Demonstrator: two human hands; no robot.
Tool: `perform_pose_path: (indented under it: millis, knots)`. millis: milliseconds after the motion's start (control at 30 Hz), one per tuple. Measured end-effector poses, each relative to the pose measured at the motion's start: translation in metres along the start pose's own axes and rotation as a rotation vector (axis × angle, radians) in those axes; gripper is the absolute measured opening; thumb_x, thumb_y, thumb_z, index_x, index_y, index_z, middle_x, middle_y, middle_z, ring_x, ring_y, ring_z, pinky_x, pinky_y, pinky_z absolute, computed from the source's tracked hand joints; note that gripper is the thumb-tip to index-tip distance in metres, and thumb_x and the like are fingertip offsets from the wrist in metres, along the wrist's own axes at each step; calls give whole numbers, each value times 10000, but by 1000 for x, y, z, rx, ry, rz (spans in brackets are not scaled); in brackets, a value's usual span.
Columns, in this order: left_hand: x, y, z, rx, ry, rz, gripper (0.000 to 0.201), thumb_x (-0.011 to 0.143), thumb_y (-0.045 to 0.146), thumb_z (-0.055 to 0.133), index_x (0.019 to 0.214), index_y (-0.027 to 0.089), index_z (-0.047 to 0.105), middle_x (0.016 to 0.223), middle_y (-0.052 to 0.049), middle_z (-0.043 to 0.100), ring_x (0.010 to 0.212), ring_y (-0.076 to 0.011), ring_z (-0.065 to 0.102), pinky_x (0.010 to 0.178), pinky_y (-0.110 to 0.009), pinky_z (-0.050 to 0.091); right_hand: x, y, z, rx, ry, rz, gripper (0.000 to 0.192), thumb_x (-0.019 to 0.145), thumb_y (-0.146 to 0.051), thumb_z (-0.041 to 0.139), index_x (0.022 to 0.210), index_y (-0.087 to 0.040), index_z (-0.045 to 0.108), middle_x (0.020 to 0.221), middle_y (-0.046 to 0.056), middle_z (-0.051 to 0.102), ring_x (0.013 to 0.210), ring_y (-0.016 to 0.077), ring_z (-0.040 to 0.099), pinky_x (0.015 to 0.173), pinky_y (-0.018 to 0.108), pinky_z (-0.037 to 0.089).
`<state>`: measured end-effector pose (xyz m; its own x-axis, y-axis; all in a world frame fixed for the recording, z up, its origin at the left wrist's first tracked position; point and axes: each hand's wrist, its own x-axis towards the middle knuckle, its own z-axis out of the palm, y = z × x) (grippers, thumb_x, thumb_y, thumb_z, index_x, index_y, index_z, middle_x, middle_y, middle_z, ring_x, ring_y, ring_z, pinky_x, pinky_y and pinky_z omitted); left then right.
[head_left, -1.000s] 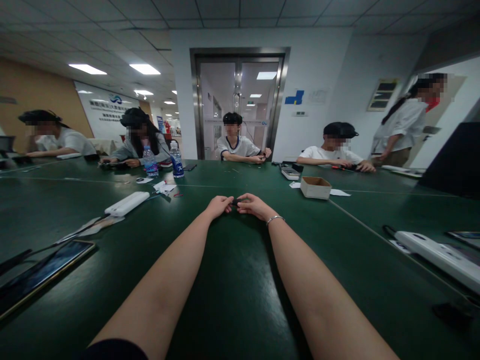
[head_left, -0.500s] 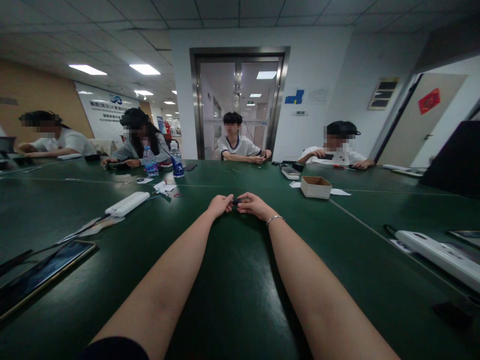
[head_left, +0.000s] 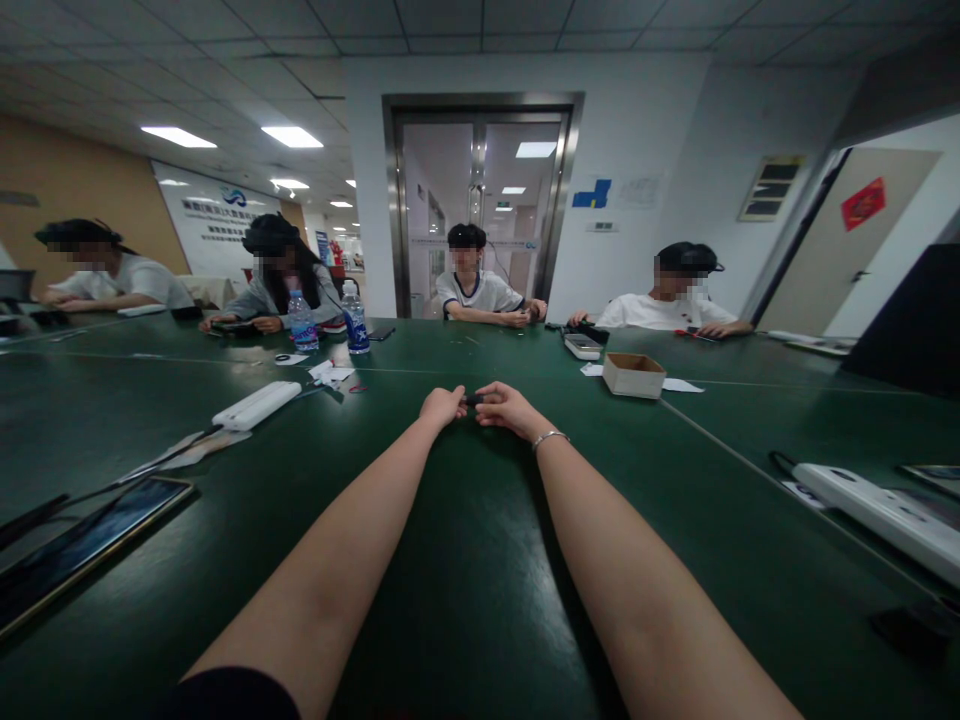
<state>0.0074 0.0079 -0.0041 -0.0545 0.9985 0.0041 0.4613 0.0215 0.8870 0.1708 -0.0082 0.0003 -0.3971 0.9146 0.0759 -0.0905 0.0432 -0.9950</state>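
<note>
Both my arms stretch out over a dark green table (head_left: 465,560). My left hand (head_left: 442,406) and my right hand (head_left: 506,406) meet at arm's length, fingertips together. Between them they pinch a small black object (head_left: 472,400); it is too small to make out its shape. A thin silver bracelet (head_left: 550,437) circles my right wrist.
A white power strip (head_left: 256,404) and a tablet (head_left: 82,545) lie to the left, another white power strip (head_left: 885,510) to the right. A small cardboard box (head_left: 633,375) and two water bottles (head_left: 354,320) stand farther back. Several people sit along the far side of the table.
My hands have stayed together on the small black object. A person who stood at the far right doorway has left the view.
</note>
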Motion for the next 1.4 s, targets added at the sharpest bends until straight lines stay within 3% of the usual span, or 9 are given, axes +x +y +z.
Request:
perform_pose_path:
  millis: [200, 400, 567, 667, 867, 1000, 1133, 1400]
  knots:
    - [-5, 6, -5, -162, 14, -179, 368, 783, 408, 418, 628, 129, 600, 507, -43, 567, 382, -95, 417, 407, -232, 301, 2, -5, 8, -43, 3, -77, 336, 626, -36, 707, 877, -160, 522, 760, -6, 551, 581, 121, 628, 520, 239, 569]
    - [-6, 8, -8, -183, 10, -217, 362, 774, 417, 442, 669, 119, 620, 446, -38, 534, 381, -104, 420, 405, -232, 290, 1, -10, 12, -69, 5, -107, 339, 609, -23, 707, 873, -156, 543, 791, 8, 573, 567, 113, 614, 496, 230, 557]
    - [-8, 8, -7, -160, 9, -133, 425, 770, 470, 448, 597, 116, 605, 450, -42, 527, 411, -107, 451, 420, -228, 303, 1, -9, 10, 9, 55, -20, 284, 682, -44, 664, 910, -159, 539, 704, -4, 579, 529, 101, 594, 528, 262, 558]
    - [-12, 7, -5, -191, -51, -24, 417, 760, 479, 478, 609, 112, 605, 509, -41, 557, 450, -92, 469, 445, -212, 327, 1, -8, 7, 52, 106, 44, 181, 743, -113, 649, 883, -142, 538, 661, 11, 595, 470, 84, 567, 532, 264, 553]
    - [-18, 1, -9, -276, -161, 119, 316, 667, 417, 636, 814, 138, 625, 752, -53, 630, 649, -106, 546, 526, -190, 389, -1, -6, 5, 143, 115, 63, 124, 789, -173, 631, 748, -121, 527, 540, 14, 563, 428, 88, 546, 510, 236, 534]
    - [-20, -2, -12, -325, -195, 177, 375, 611, 340, 700, 935, 174, 609, 919, -70, 633, 816, -142, 568, 583, -197, 418, -2, -6, 6, 146, 115, 69, 139, 803, -174, 618, 724, -124, 515, 530, 14, 559, 427, 87, 544, 515, 231, 533]
    - [-21, -1, -12, -331, -193, 192, 388, 595, 333, 710, 940, 183, 616, 993, -76, 629, 864, -156, 568, 605, -205, 417, -2, -6, 5, 154, 113, 77, 172, 802, -222, 626, 721, -129, 505, 546, 19, 569, 440, 93, 556, 534, 242, 539]
    - [-18, 0, -10, -337, -183, 117, 350, 616, 383, 684, 864, 137, 658, 872, -91, 655, 770, -136, 573, 587, -204, 402, -3, -4, 1, 174, 43, 57, 92, 807, -159, 610, 810, -131, 522, 609, 43, 612, 468, 93, 571, 567, 245, 535]
